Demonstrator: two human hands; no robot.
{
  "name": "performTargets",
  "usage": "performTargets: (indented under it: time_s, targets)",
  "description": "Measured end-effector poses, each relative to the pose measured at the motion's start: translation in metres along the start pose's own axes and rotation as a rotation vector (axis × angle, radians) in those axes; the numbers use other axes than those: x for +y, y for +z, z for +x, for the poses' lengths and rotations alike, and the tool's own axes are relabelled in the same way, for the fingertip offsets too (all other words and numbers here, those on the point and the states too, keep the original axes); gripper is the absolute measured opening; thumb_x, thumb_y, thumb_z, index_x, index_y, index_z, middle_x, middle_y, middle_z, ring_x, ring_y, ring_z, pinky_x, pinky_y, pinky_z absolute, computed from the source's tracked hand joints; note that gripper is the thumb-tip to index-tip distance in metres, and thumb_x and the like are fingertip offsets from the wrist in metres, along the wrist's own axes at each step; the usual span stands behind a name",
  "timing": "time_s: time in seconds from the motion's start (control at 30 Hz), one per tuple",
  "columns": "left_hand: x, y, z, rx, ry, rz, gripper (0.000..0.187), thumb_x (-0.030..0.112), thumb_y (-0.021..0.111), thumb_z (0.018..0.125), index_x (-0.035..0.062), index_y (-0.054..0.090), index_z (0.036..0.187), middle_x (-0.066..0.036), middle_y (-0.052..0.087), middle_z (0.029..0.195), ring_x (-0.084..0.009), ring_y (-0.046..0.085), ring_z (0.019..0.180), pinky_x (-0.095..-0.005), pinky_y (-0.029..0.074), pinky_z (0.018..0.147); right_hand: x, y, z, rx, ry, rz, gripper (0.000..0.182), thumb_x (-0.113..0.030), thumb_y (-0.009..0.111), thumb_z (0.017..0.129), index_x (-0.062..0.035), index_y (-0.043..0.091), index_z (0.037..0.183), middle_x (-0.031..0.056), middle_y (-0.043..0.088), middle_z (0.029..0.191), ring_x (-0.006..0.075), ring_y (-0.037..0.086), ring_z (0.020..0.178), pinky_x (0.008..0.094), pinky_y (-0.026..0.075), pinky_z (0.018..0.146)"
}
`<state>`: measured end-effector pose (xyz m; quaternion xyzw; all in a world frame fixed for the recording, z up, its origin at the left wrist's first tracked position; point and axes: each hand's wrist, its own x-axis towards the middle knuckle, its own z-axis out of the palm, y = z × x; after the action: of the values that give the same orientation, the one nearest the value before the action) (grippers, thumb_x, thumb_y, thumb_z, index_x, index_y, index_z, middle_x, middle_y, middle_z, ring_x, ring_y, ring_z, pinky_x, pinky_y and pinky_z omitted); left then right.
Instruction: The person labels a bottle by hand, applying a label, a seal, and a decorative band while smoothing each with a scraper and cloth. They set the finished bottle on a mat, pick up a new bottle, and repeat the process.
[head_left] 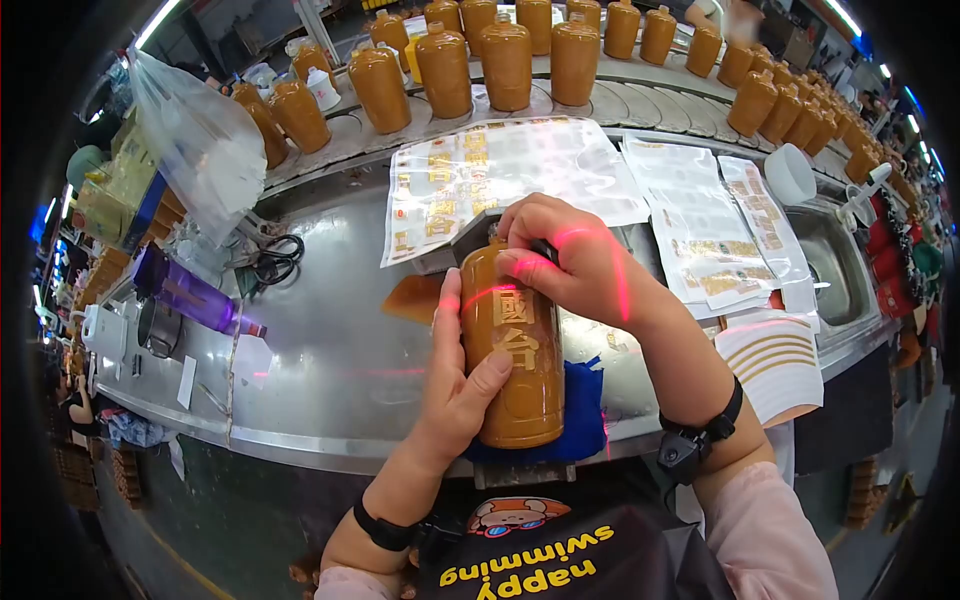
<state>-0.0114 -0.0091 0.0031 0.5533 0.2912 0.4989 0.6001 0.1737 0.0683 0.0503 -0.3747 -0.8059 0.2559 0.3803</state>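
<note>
A glazed brown bottle (537, 405) leans back on the blue cloth (583, 408) at the near edge of the steel table, with gold characters down its front. My left hand (455, 385) is wrapped round its left side, the thumb lying beside the lower character. Over the bottle's shoulder and neck my right hand (565, 255) is closed, its fingers curled and the thumb pressed near the top of the lettering. Part of the upper lettering and the neck are hidden by this hand. Red light lines cross the bottle and my right hand.
Transfer sheets with gold print (510, 170) lie beyond the bottle, more sheets (690, 215) to the right. A conveyor (640, 100) carries several brown bottles behind. A purple drink bottle (190, 295) lies left; a sink (835, 265) and white bowl (790, 173) are right.
</note>
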Motion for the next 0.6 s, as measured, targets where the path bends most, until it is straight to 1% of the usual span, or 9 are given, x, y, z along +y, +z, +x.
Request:
performTargets:
  time_s: [0.23, 0.33, 0.6]
  targets:
    - [-0.0020, -0.0002, -0.0003, 0.005, 0.015, 0.014, 0.084, 0.018, 0.055, 0.096, -0.0007, -0.002, 0.153, -0.019, 0.033, 0.147, -0.0228, 0.041, 0.133, -0.0355, 0.035, 0.109, 0.0003, 0.0009, -0.0003, 0.006, -0.006, 0.006, 0.017, -0.010, 0.068, 0.086, -0.0009, 0.054, 0.082, 0.0128, 0.061, 0.099, 0.0251, 0.060, 0.091, 0.0339, 0.048, 0.081]
    - [-0.0016, 0.0019, -0.0012, 0.034, 0.006, 0.001, 0.084, 0.017, 0.055, 0.095, -0.0001, -0.002, 0.154, -0.019, 0.033, 0.147, -0.0227, 0.040, 0.133, -0.0354, 0.035, 0.109, -0.0001, 0.0016, -0.0004, 0.013, -0.016, 0.002, 0.018, -0.010, 0.068, 0.086, -0.0009, 0.054, 0.082, 0.0130, 0.061, 0.098, 0.0259, 0.059, 0.091, 0.0345, 0.048, 0.082]
    - [-0.0024, 0.0011, -0.0013, 0.023, 0.004, -0.002, 0.083, 0.014, 0.055, 0.095, 0.0007, -0.002, 0.154, -0.019, 0.032, 0.148, -0.0227, 0.040, 0.133, -0.0357, 0.035, 0.109, -0.0001, 0.0036, -0.0021, 0.035, -0.031, -0.021, 0.019, -0.012, 0.068, 0.087, -0.0008, 0.054, 0.082, 0.0137, 0.060, 0.098, 0.0271, 0.058, 0.094, 0.0354, 0.047, 0.085]
